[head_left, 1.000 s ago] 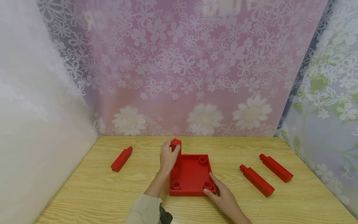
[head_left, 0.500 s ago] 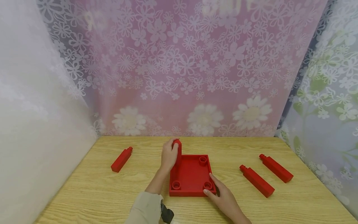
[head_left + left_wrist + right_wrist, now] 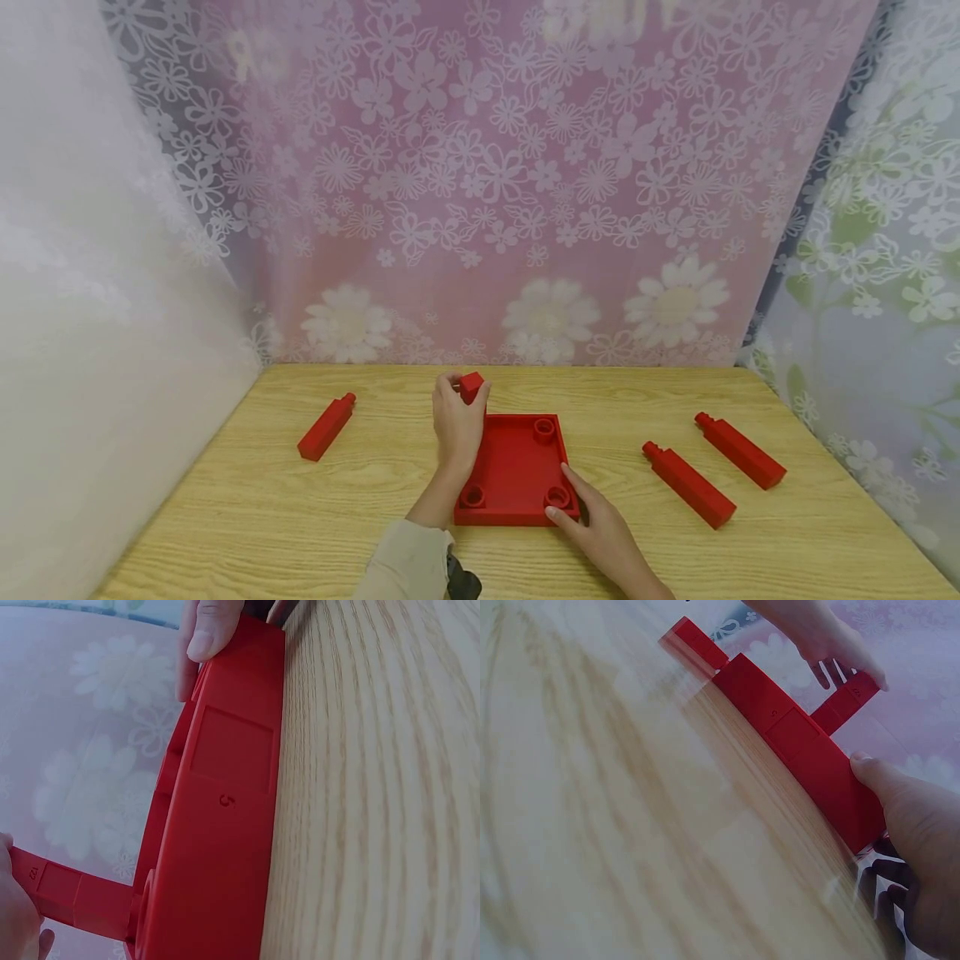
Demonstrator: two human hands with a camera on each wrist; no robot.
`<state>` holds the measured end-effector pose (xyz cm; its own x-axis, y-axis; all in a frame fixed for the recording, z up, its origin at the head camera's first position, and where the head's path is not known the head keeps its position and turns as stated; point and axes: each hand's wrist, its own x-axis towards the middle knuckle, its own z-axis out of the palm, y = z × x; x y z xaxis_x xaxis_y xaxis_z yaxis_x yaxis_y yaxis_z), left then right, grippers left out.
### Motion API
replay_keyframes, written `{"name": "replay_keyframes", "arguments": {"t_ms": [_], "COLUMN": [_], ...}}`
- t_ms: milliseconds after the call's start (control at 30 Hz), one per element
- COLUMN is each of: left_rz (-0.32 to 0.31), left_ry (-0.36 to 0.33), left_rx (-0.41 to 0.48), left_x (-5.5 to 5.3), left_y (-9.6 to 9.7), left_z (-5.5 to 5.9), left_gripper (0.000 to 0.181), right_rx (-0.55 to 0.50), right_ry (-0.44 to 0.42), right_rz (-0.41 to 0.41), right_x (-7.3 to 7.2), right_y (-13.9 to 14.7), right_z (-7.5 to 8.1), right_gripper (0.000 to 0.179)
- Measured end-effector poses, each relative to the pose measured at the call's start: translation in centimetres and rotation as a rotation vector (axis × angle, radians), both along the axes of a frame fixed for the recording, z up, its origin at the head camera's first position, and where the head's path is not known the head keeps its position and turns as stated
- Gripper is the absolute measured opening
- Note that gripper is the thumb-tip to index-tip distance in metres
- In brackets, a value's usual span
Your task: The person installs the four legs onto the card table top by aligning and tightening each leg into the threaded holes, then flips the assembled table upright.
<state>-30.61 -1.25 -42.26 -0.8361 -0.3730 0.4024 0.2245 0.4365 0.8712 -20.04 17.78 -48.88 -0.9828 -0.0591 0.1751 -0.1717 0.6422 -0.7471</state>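
A square red tabletop (image 3: 517, 467) of a toy table lies underside up, with a raised rim and round sockets at its corners. My left hand (image 3: 456, 429) grips the top of a red table leg (image 3: 472, 386), thumb on one side and fingers on the other. In the left wrist view the leg (image 3: 82, 900) stands upright from the far left corner, its lower end inside the rim. My right hand (image 3: 606, 533) holds the near right corner, thumb on the front rim by a socket (image 3: 557, 497). Two other sockets show at the far right and near left.
One loose red leg (image 3: 327, 429) lies on the wooden table (image 3: 360, 542) to the left. To the right lie two more, a nearer leg (image 3: 690, 485) and a farther leg (image 3: 741, 451). A flowered cloth (image 3: 495, 208) hangs behind the table.
The left hand has turned about the leg, its wrist moving right and its fingers regripping the top; the leg's square end has rotated. The right hand and tabletop have stayed put.
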Motion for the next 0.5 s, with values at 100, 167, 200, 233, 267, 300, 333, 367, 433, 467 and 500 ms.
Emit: {"name": "replay_keyframes", "arguments": {"t_ms": [100,167,200,233,267,300,333,367,433,467,500], "left_rz": [0.014,0.01,0.003,-0.01,-0.022,-0.037,-0.053,-0.069,-0.095,-0.104,-0.111], "left_ry": [0.015,0.034,0.045,0.06,0.074,0.083,0.095,0.104,0.11,0.107,0.103], "left_rx": [-0.033,-0.05,-0.054,-0.056,-0.055,-0.052,-0.048,-0.043,-0.03,-0.026,-0.021], "left_x": [-0.1,-0.1,-0.1,-0.2,-0.2,-0.3,-0.4,-0.4,-0.5,-0.5,-0.5], "left_y": [0.0,-0.1,-0.2,-0.2,-0.3,-0.4,-0.5,-0.6,-0.8,-0.9,-1.0], "left_z": [-0.2,-0.3,-0.4,-0.5,-0.7,-0.8,-0.9,-1.0,-1.1,-1.0,-1.0], "left_gripper": [0.043,0.042,0.041,0.04,0.04,0.038,0.037,0.037,0.035,0.036,0.036], "right_rx": [0.001,0.006,0.007,0.007,0.009,0.011,0.012,0.012,0.01,0.01,0.008], "right_ry": [0.001,0.0,-0.002,-0.002,-0.003,-0.003,-0.003,-0.004,-0.005,-0.005,-0.006], "right_rz": [0.0,-0.001,-0.002,-0.002,-0.003,-0.003,-0.004,-0.003,-0.004,-0.004,-0.004], "right_x": [0.0,-0.1,-0.1,-0.1,-0.1,-0.1,-0.1,-0.1,-0.1,-0.1,0.0], "right_y": [0.0,0.0,0.0,0.0,0.0,0.0,0.0,0.0,0.1,0.1,0.1], "right_z": [-0.1,-0.1,-0.1,-0.1,-0.1,-0.1,-0.1,-0.1,-0.1,-0.1,0.0], "right_gripper": [0.074,0.074,0.075,0.075,0.075,0.075,0.075,0.075,0.075,0.075,0.075]}}
